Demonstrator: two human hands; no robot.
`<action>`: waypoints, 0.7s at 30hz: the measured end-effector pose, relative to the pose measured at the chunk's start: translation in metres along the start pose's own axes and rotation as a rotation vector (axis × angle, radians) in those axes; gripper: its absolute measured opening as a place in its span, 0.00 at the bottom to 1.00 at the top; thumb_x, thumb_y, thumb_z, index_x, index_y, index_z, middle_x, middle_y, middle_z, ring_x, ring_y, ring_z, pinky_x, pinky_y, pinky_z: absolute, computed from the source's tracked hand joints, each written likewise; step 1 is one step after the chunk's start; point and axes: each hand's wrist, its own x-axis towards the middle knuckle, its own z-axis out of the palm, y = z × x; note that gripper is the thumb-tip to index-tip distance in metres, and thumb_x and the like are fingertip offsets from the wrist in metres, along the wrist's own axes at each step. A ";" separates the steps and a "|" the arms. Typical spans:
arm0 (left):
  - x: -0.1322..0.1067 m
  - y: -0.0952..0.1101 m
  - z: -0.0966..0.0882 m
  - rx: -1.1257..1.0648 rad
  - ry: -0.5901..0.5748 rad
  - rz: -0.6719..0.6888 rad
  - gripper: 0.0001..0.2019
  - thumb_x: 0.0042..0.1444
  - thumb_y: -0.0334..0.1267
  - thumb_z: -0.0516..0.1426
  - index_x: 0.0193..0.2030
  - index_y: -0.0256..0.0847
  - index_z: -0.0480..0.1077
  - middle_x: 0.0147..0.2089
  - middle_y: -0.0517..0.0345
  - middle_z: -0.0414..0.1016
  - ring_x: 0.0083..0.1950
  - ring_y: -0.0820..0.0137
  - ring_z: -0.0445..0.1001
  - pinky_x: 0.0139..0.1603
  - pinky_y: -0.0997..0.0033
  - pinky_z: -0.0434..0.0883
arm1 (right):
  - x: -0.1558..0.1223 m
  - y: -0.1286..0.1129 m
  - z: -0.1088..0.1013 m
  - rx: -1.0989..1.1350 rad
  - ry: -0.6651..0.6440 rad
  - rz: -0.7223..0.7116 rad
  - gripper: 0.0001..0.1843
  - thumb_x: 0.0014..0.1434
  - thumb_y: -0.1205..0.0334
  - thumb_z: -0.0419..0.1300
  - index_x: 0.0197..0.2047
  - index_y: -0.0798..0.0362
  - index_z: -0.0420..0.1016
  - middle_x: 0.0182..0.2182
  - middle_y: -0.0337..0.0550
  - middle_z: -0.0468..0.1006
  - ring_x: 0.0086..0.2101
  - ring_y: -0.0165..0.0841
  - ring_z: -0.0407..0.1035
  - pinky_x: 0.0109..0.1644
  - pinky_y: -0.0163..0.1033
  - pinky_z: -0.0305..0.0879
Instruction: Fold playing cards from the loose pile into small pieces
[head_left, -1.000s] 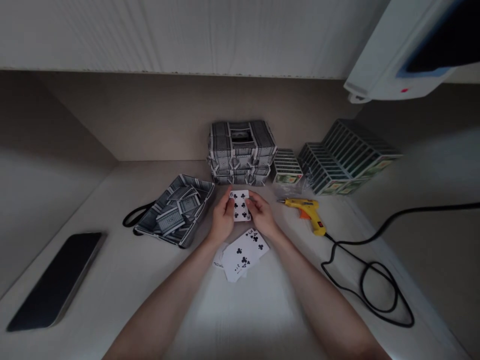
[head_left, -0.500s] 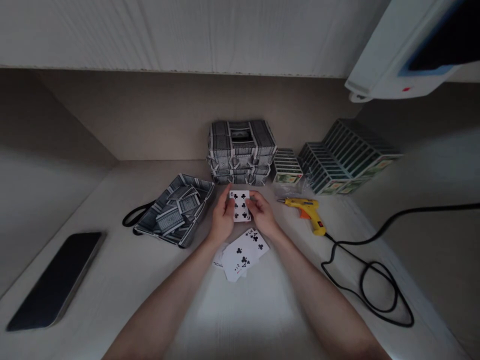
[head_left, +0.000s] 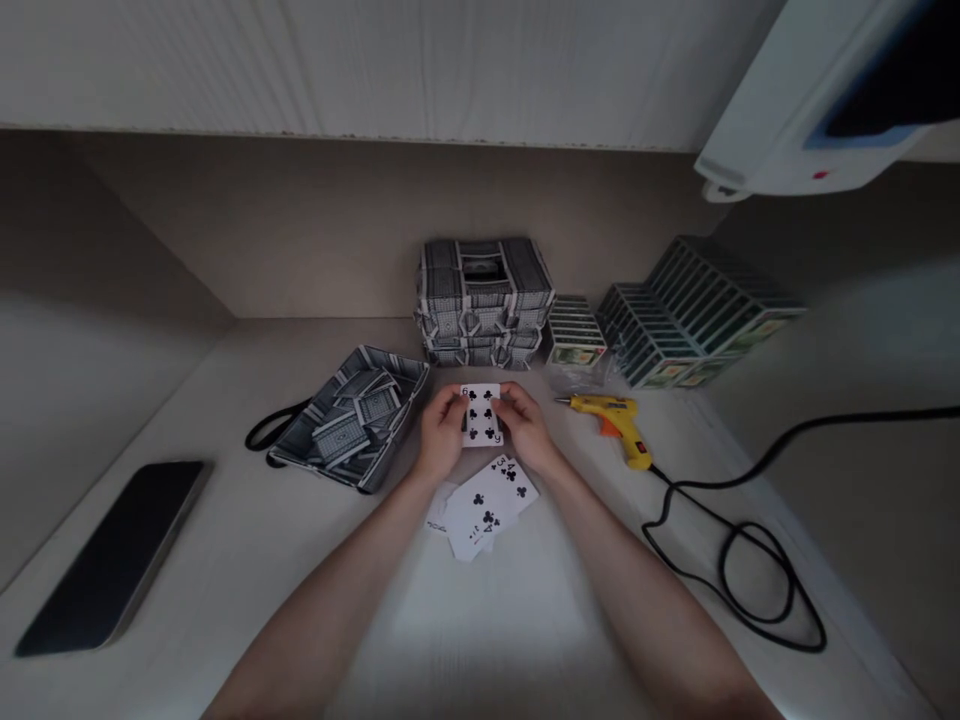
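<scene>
Between my two hands a six of clubs playing card (head_left: 481, 415) is held face up. My left hand (head_left: 444, 428) grips its left edge, the thumb on the face and the fingers bent behind. On the opposite edge my right hand (head_left: 526, 425) pinches it in the same way. Whether more cards lie behind it, I cannot tell. Just below the hands, several loose cards (head_left: 480, 510) overlap face up on the table, with a three and a four of clubs among them. Left of my left hand stands a tray covered in patterned card backs (head_left: 405, 462), holding several face-down cards.
Stacked boxes made of cards (head_left: 484, 295) stand at the back wall. Right of them are green-edged card packs (head_left: 576, 335) and taller rows of packs (head_left: 690, 320). A yellow glue gun (head_left: 615, 420) trails a black cord (head_left: 720, 487). A dark phone (head_left: 112, 560) lies at left.
My left hand has shifted slightly, its fingers now curled lower at the card's left edge. The six of clubs has moved a touch toward me; the loose cards stay put.
</scene>
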 end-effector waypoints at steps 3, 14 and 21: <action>0.002 -0.002 0.000 -0.016 0.007 0.005 0.05 0.49 0.37 0.52 0.30 0.38 0.67 0.27 0.63 0.68 0.28 0.75 0.65 0.30 0.76 0.63 | 0.000 0.003 0.000 0.024 0.019 -0.001 0.09 0.49 0.56 0.58 0.33 0.51 0.67 0.22 0.33 0.68 0.21 0.27 0.61 0.24 0.32 0.58; 0.002 -0.005 -0.001 -0.036 0.016 -0.002 0.02 0.48 0.33 0.51 0.27 0.39 0.64 0.23 0.66 0.62 0.25 0.76 0.62 0.27 0.77 0.60 | 0.003 0.011 0.005 0.170 0.077 0.110 0.11 0.45 0.57 0.59 0.33 0.50 0.66 0.19 0.30 0.63 0.18 0.26 0.58 0.13 0.29 0.56; 0.002 0.001 -0.002 0.002 0.031 0.026 0.04 0.47 0.32 0.49 0.24 0.39 0.64 0.23 0.65 0.63 0.26 0.76 0.62 0.27 0.77 0.61 | 0.001 0.003 0.008 0.268 0.030 0.218 0.11 0.43 0.60 0.60 0.32 0.50 0.64 0.19 0.29 0.65 0.18 0.25 0.59 0.12 0.27 0.54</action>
